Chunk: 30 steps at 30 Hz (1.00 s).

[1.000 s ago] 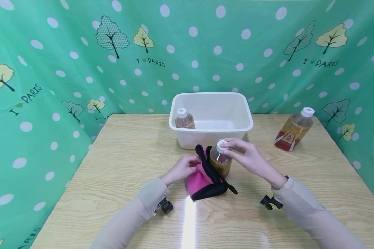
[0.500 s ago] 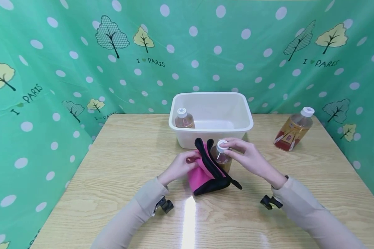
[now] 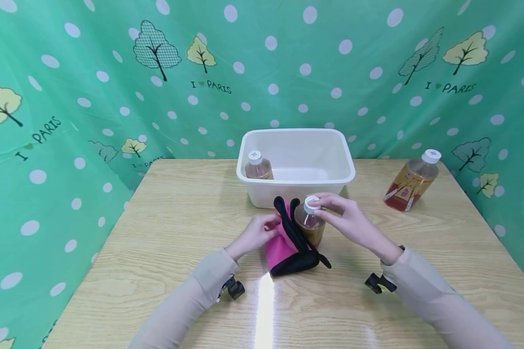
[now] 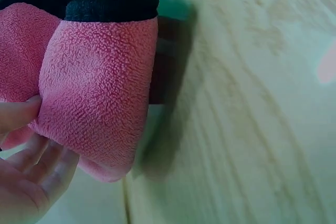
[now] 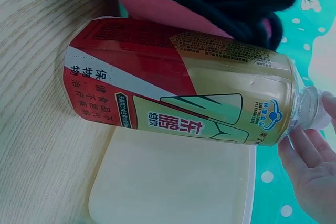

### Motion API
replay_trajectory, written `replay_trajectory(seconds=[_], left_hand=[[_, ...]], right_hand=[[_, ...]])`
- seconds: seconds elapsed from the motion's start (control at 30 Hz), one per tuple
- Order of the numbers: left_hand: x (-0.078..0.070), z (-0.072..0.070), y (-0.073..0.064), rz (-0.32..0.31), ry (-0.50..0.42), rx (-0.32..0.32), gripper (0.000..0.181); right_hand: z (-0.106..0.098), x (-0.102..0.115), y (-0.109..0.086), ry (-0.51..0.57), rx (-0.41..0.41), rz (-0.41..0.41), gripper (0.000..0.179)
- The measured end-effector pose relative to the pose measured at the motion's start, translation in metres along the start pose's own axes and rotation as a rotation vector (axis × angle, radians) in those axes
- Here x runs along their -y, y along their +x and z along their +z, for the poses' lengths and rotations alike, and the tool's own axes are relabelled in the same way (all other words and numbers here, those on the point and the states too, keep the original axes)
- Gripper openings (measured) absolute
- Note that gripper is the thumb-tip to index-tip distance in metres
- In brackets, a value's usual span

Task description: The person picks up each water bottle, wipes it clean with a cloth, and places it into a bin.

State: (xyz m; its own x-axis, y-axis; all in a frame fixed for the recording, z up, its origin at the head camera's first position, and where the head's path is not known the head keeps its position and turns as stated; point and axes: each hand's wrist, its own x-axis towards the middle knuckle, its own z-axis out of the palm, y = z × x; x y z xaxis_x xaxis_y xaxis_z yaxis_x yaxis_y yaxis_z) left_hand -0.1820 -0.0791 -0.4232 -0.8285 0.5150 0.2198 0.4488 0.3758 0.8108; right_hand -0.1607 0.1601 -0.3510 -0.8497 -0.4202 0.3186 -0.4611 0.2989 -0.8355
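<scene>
In the middle of the table stands a drink bottle (image 3: 311,228) with a white cap and a red-and-gold label (image 5: 184,87). My right hand (image 3: 338,213) pinches it by the cap between thumb and fingers. My left hand (image 3: 258,231) grips a folded pink cloth (image 3: 281,249) with black edging, bunched between thumb and fingertips. The fleecy pink face of the cloth (image 4: 100,77) fills much of the left wrist view. Its black edge lies against the bottle's left side and covers part of it.
Just behind the hands is a white plastic bin (image 3: 294,186), a second capped bottle (image 3: 259,167) standing in its left end. Another such bottle (image 3: 410,182) stands at the table's back right. A green dotted curtain (image 3: 262,72) closes off the back and sides.
My left hand has shifted the cloth slightly up along the bottle, then partly back down. My right hand has kept its pinch on the cap and hardly moved.
</scene>
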Motion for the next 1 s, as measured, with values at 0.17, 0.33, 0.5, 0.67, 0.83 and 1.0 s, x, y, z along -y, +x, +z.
replay_trajectory(seconds=[0.17,0.33,0.5,0.67,0.83,1.0], left_hand=[[0.006,0.004,-0.001,-0.017,0.0,0.036,0.022],[-0.006,0.003,-0.003,-0.013,-0.006,0.045,0.021],[0.007,0.009,-0.003,-0.048,0.03,0.046,0.023],[0.013,0.012,-0.003,-0.048,0.038,0.046,0.022],[0.012,0.011,-0.003,-0.045,0.037,0.05,0.021],[0.011,0.009,-0.005,-0.049,-0.005,0.063,0.021]], right_hand=[[-0.001,0.001,0.0,0.007,0.014,0.022,0.019],[-0.002,0.002,0.0,0.011,0.02,0.037,0.021],[-0.001,0.002,-0.001,0.028,0.019,0.053,0.022],[0.0,0.002,-0.001,0.04,0.011,0.064,0.022],[0.002,0.0,-0.002,0.027,-0.018,0.06,0.023],[0.005,-0.001,-0.004,0.014,-0.055,0.046,0.024]])
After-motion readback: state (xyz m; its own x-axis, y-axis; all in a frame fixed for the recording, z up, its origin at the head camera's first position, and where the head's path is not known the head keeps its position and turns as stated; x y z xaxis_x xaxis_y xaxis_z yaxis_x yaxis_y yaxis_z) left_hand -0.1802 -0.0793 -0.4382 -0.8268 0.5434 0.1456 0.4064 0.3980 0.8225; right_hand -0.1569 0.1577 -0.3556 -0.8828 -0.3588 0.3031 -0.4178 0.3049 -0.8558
